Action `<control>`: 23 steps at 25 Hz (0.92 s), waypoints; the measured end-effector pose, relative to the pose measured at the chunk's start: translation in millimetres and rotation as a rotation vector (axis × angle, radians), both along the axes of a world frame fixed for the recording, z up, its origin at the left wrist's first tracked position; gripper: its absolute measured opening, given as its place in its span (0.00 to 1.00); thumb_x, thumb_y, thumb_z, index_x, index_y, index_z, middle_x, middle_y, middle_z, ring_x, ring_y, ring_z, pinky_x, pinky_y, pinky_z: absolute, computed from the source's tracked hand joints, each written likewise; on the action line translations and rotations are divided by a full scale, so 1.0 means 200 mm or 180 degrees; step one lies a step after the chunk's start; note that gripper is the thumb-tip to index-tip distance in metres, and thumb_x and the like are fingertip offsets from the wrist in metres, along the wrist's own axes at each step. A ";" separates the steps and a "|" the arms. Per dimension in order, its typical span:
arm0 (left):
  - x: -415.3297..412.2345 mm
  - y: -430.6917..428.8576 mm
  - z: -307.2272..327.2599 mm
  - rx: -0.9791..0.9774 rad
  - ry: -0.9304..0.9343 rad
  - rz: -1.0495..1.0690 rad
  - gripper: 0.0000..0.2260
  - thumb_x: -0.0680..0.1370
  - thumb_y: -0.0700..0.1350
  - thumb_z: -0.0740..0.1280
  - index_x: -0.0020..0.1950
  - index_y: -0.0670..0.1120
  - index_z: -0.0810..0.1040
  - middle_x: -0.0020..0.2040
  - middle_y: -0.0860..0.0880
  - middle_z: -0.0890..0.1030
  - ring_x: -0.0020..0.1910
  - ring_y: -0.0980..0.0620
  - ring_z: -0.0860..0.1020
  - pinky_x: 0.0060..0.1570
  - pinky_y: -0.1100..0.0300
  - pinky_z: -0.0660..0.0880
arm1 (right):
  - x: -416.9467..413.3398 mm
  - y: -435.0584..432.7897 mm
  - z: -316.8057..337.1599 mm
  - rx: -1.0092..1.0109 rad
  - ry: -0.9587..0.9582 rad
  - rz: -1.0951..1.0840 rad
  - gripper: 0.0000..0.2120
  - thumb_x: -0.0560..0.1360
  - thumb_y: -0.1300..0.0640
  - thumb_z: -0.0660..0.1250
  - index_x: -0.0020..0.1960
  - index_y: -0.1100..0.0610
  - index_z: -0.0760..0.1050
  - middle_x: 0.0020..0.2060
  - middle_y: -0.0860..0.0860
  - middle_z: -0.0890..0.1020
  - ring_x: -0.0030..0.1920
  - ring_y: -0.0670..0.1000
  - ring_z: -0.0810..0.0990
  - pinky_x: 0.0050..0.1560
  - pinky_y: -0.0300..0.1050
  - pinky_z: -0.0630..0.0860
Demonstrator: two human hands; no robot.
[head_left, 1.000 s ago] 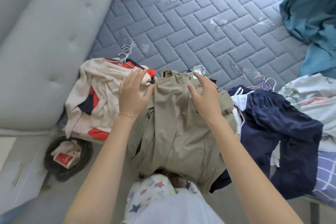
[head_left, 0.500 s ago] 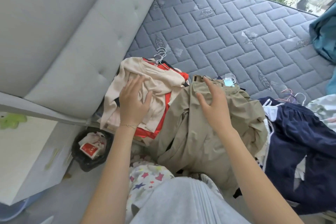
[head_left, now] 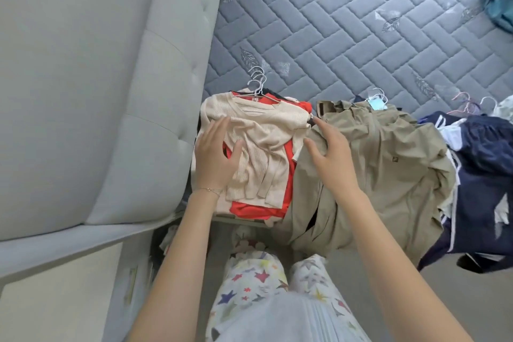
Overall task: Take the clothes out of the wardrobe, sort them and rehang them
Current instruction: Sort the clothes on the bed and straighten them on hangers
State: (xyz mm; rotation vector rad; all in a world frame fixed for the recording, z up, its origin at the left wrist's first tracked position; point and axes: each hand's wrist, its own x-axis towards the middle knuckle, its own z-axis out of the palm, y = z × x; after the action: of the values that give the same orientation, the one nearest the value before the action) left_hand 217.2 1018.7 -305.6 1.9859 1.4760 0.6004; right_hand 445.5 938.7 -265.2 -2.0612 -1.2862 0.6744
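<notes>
- Beige ribbed knit top (head_left: 266, 130) on white wire hangers (head_left: 256, 82), topping a red-and-cream pile at the near-left edge of the grey quilted mattress (head_left: 361, 22); collar and hooks point away from the person, hem toward them.
- Left hand (head_left: 215, 153) is nearer: flat on the top's left side, fingers (head_left: 219, 128) straight and spread, gripping nothing.
- Right hand (head_left: 333, 155) rests on crumpled khaki trousers (head_left: 388, 164) just beside, fingers loosely splayed, holding nothing.

The cream top (head_left: 258, 141) was ribbed knit; the khaki garment (head_left: 388, 164) smooth matt cloth; the mattress (head_left: 347, 22) quilted fabric; the hangers (head_left: 256, 82) possibly coated wire.
</notes>
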 end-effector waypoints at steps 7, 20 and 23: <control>0.06 0.41 -0.37 -0.0127 0.0370 -0.0201 0.26 0.78 0.55 0.62 0.73 0.45 0.67 0.73 0.48 0.70 0.73 0.46 0.65 0.71 0.48 0.61 | 0.02 0.32 -0.39 -0.0230 -0.0083 0.0075 0.22 0.78 0.54 0.66 0.71 0.56 0.69 0.67 0.51 0.75 0.69 0.49 0.70 0.69 0.42 0.63; 0.15 1.18 -1.63 -0.0073 0.1129 -0.0363 0.26 0.81 0.49 0.62 0.77 0.43 0.61 0.73 0.42 0.68 0.74 0.42 0.63 0.72 0.49 0.57 | 0.35 1.06 -1.76 -0.0707 -0.0704 0.0560 0.25 0.78 0.50 0.63 0.74 0.54 0.65 0.71 0.52 0.70 0.73 0.53 0.65 0.73 0.55 0.60; 0.17 1.26 -1.75 -0.0126 0.1335 -0.0211 0.24 0.82 0.50 0.58 0.76 0.43 0.61 0.74 0.41 0.67 0.74 0.41 0.62 0.73 0.46 0.53 | 0.37 1.10 -1.86 -0.0946 -0.1067 0.0578 0.26 0.79 0.44 0.60 0.74 0.52 0.64 0.72 0.52 0.69 0.73 0.55 0.63 0.73 0.60 0.56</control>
State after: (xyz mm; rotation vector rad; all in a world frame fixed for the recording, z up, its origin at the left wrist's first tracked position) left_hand 251.4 1270.6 -654.8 2.2111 1.6341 0.1251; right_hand 520.0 1159.5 -637.5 -2.3934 -1.6611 0.6499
